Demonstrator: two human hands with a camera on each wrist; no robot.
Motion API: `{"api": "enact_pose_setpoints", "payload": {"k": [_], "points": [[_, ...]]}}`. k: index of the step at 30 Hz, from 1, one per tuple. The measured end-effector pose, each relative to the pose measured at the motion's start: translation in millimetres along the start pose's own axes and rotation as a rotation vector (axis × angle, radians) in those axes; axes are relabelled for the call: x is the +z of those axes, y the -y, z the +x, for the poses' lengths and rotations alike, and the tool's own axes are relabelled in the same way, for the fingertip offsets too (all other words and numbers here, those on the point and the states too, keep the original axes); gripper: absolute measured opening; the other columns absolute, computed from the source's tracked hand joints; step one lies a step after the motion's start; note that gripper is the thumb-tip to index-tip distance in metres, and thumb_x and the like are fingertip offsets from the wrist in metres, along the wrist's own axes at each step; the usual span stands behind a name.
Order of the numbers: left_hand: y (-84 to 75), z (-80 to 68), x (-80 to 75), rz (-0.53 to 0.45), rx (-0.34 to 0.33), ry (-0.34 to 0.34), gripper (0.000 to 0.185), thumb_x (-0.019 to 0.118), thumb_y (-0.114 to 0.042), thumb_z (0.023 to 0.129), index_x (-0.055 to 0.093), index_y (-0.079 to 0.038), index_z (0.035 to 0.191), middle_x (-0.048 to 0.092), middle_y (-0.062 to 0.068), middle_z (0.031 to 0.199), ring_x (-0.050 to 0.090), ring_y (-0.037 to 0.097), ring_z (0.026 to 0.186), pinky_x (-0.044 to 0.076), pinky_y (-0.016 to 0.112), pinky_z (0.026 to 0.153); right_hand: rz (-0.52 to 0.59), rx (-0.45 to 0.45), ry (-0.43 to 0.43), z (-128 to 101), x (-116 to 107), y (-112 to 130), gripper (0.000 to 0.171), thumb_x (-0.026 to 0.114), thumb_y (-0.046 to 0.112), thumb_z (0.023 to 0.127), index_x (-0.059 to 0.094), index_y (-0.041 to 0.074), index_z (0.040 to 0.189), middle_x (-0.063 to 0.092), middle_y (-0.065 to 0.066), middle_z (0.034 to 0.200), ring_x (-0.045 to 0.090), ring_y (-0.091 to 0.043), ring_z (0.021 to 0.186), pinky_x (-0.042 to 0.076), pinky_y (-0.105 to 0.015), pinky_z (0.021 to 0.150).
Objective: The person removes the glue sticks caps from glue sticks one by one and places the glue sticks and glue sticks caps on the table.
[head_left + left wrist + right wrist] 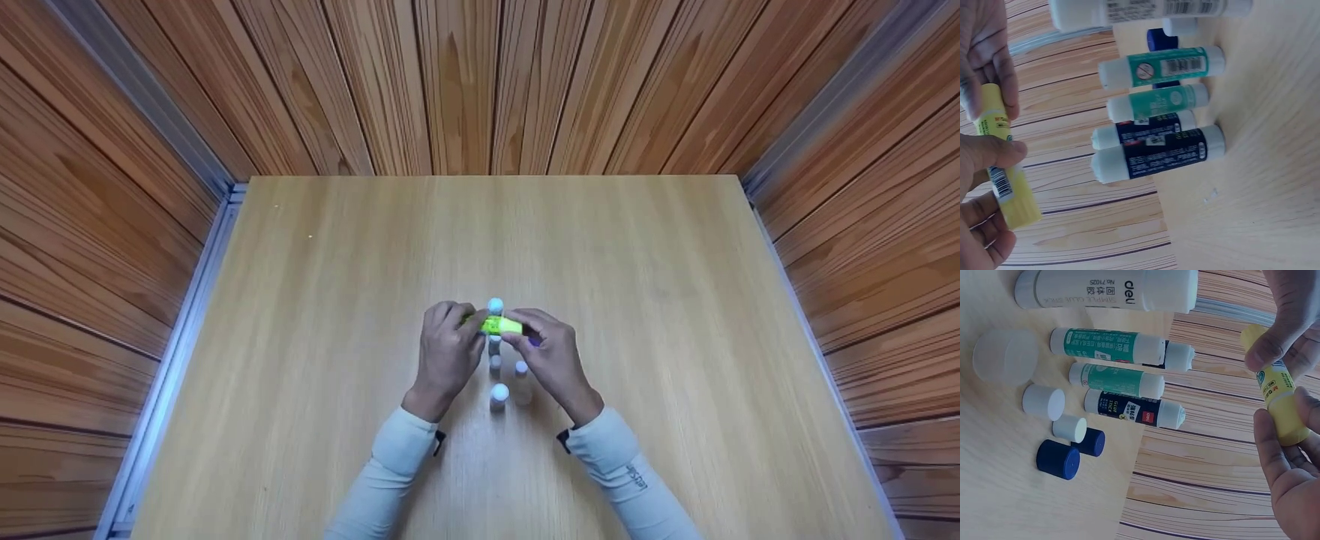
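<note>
Both hands, the left hand (pixel 448 352) and the right hand (pixel 550 355), hold the yellow glue stick (pixel 498 325) over the bench (pixel 300 337), its cap on, while loose caps (pixel 1064 439) lie by uncapped glue sticks (pixel 1123 377).

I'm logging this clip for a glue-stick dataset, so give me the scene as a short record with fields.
held item: yellow glue stick, gripped at its ends by both hands
left hand: fingers curled round one end
right hand: fingers pinch the other end
standing on table: uncapped glue sticks, two green-labelled, dark-labelled ones, one large white
loose caps: two white caps, two blue caps, a large translucent cap
surroundings: wood-panelled walls
</note>
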State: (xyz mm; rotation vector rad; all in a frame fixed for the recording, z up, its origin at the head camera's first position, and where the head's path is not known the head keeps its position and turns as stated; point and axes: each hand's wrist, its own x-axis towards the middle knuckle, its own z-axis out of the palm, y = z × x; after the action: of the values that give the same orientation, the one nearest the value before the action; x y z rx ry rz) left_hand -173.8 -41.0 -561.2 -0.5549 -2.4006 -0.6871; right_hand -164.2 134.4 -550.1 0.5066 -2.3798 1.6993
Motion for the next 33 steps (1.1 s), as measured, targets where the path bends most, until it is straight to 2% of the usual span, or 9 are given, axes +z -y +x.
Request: {"api": "enact_pose_setpoints", "payload": {"k": [8, 13, 18, 21, 24, 28, 30, 33], "points": [[-0.5, -2.8, -7.8, -0.03, -0.072, 0.112, 0.027, 0.079, -0.012, 0.078, 0.075, -0.011, 0.105, 0.067, 0.0, 0.094, 0.054, 0.016, 0.089, 0.041, 0.029, 0.071, -0.161, -0.136, 0.019, -4.5, -1.1, 1.6, 0.033, 0.071, 0.005, 0.085, 0.066, 0.0, 0.117, 0.066, -0.006, 0.115, 0.063, -0.017, 0.107, 0.052, -0.027, 0.089], [1.2, -4.4, -12.4, -0.068, -0.105, 0.143, 0.029, 0.08, -0.013, 0.078, 0.075, -0.012, 0.106, 0.068, 0.0, 0.096, 0.055, 0.016, 0.09, 0.042, 0.029, 0.071, -0.207, -0.182, 0.031, -5.7, -3.0, 4.6, 0.033, 0.071, 0.004, 0.084, 0.066, 0.004, 0.117, 0.065, -0.004, 0.116, 0.063, -0.017, 0.109, 0.05, -0.028, 0.091], [4.8, -7.5, -14.5, -0.11, -0.151, 0.116, 0.031, 0.082, -0.013, 0.075, 0.075, -0.012, 0.105, 0.069, 0.001, 0.098, 0.057, 0.017, 0.092, 0.046, 0.031, 0.076, -0.204, -0.21, 0.037, -5.6, -6.2, 8.9, 0.034, 0.071, 0.002, 0.085, 0.065, 0.005, 0.118, 0.064, -0.002, 0.118, 0.061, -0.015, 0.11, 0.05, -0.027, 0.092], [6.7, -10.7, -14.6, -0.165, -0.211, 0.099, 0.033, 0.082, -0.012, 0.075, 0.074, -0.011, 0.107, 0.07, 0.002, 0.101, 0.058, 0.017, 0.096, 0.049, 0.032, 0.081, -0.207, -0.227, 0.007, -5.0, -7.8, 10.0, 0.036, 0.072, 0.003, 0.084, 0.063, 0.004, 0.119, 0.065, -0.003, 0.117, 0.062, -0.016, 0.108, 0.051, -0.028, 0.09], [7.4, -16.0, -14.4, -0.271, -0.313, 0.08, 0.033, 0.081, -0.012, 0.077, 0.073, -0.013, 0.11, 0.069, 0.0, 0.106, 0.058, 0.016, 0.1, 0.05, 0.032, 0.084, -0.208, -0.228, -0.028, -5.7, -9.0, 8.1, 0.039, 0.075, 0.005, 0.082, 0.062, 0.005, 0.119, 0.066, -0.003, 0.115, 0.064, -0.016, 0.103, 0.054, -0.029, 0.085], [7.8, -24.4, -13.9, -0.454, -0.459, 0.009, 0.033, 0.079, -0.01, 0.078, 0.072, -0.013, 0.11, 0.07, -0.003, 0.108, 0.06, 0.018, 0.1, 0.053, 0.036, 0.08, -0.204, -0.192, -0.064, -8.6, -11.1, 3.2, 0.038, 0.076, 0.011, 0.082, 0.062, 0.004, 0.116, 0.068, -0.003, 0.109, 0.066, -0.013, 0.09, 0.056, -0.029, 0.075], [8.5, -28.7, -13.2, -0.528, -0.503, -0.029, 0.033, 0.079, -0.01, 0.079, 0.072, -0.013, 0.111, 0.07, -0.003, 0.107, 0.061, 0.02, 0.098, 0.053, 0.042, 0.078, -0.206, -0.158, -0.09, -11.0, -12.5, 0.0, 0.037, 0.077, 0.016, 0.082, 0.062, 0.004, 0.114, 0.069, -0.002, 0.106, 0.065, -0.01, 0.084, 0.056, -0.029, 0.07], [9.7, -35.3, -10.8, -0.591, -0.531, -0.069, 0.033, 0.079, -0.01, 0.079, 0.071, -0.011, 0.111, 0.071, -0.002, 0.105, 0.061, 0.019, 0.093, 0.051, 0.044, 0.075, -0.218, -0.109, -0.132, -15.3, -15.0, -6.3, 0.036, 0.077, 0.02, 0.081, 0.064, 0.003, 0.11, 0.069, -0.001, 0.099, 0.064, -0.01, 0.077, 0.056, -0.032, 0.064]]}}
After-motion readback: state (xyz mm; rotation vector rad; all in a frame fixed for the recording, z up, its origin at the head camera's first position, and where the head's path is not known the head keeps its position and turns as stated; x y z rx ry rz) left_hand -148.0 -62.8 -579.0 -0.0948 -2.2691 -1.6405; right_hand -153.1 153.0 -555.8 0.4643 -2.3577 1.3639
